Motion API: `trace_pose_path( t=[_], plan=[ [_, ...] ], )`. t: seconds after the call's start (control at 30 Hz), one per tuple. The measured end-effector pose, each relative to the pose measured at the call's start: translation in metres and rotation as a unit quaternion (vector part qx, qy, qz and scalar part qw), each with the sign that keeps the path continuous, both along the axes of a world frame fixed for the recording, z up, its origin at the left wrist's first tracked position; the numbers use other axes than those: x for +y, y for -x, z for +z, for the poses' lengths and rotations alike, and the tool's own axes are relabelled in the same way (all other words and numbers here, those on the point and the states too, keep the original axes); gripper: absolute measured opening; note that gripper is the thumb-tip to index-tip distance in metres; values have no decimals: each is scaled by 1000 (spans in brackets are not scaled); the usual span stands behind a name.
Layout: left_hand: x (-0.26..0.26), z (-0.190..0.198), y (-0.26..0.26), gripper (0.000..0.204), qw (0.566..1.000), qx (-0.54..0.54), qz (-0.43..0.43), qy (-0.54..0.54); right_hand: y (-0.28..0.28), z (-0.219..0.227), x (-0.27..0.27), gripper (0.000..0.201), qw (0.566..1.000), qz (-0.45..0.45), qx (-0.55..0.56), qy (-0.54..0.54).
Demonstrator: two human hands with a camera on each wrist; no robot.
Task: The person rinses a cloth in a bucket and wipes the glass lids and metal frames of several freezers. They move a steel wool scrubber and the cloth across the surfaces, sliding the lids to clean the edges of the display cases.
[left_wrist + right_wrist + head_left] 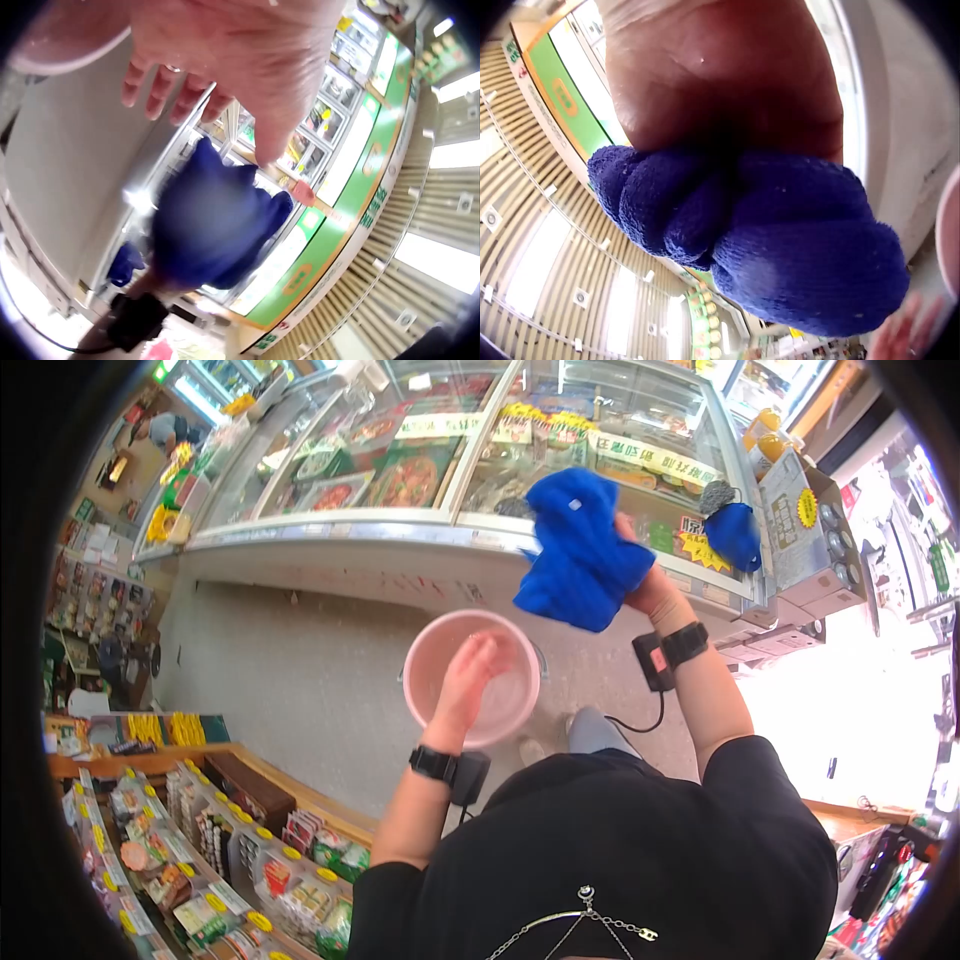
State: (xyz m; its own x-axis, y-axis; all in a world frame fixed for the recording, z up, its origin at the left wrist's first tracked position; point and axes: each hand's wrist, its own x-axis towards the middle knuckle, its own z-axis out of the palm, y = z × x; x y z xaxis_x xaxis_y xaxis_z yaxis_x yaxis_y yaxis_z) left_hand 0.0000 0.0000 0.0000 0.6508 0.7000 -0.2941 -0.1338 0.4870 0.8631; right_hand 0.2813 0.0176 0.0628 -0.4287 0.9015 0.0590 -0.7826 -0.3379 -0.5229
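A bunched blue cloth (pixel 585 550) is gripped in the right hand (pixel 655 590) above the freezer's front edge; in the right wrist view its folds (pixel 802 255) bulge below the palm (pixel 727 75). Over the pink bucket (pixel 425 660) is the left hand (pixel 470 680), a little blurred, holding nothing. The left wrist view shows that hand (pixel 232 60) with fingers extended, apart from the cloth (pixel 217 217). A second blue cloth (pixel 735 538) lies at the freezer's right end beside a grey scrubber (pixel 717 496).
A glass-topped freezer (pixel 330 535) with packaged food runs across the front. Cartons (pixel 810 540) stand at its right end. Shelves of packaged goods (pixel 220 860) are at the lower left. The bucket stands on the grey floor (pixel 270 670), near the person's feet.
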Motion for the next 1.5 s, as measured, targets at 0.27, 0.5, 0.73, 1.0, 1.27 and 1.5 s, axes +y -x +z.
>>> trace_pose_path(
  t=[0.27,0.5,0.73,1.0,1.27,1.5],
  plan=[
    [-16,-72,52,28,940,183,287,-6,102,-106,-13,35,811,35,-582,-59],
    [-30,-151,115,31,797,495,330,-102,107,-190,27,29,720,68,-688,-52],
    [-28,-136,120,40,702,648,215,-201,248,-220,39,30,572,256,-707,-327],
    [37,-238,65,73,739,666,-99,-17,236,-302,58,40,380,380,-809,-239],
    [58,-269,79,53,755,600,-264,29,226,-342,52,32,320,356,-861,-171],
    [65,-253,75,59,977,202,28,56,191,-224,98,33,696,228,-664,-151]
  ],
)
